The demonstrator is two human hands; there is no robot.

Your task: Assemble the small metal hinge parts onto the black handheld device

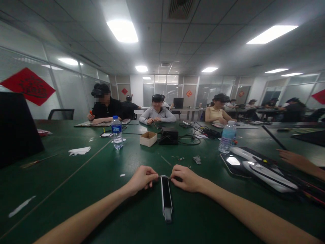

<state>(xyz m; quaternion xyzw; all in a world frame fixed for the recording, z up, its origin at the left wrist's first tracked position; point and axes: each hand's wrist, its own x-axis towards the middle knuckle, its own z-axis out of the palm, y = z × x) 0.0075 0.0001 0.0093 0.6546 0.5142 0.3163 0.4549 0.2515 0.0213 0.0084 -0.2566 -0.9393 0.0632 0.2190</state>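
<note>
A narrow black device with silver ends lies lengthwise on the green table in front of me. My left hand and my right hand meet at its far end, each with fingers curled in a pinch against the top edge. What the fingertips grip is too small to make out. A few small metal bits and a grey clip-like part lie just beyond my hands.
Two water bottles, a small cardboard box and a black unit with cables stand further back. Flat devices and tools crowd the right, by another person's hand. Three people sit opposite. A dark panel stands at left.
</note>
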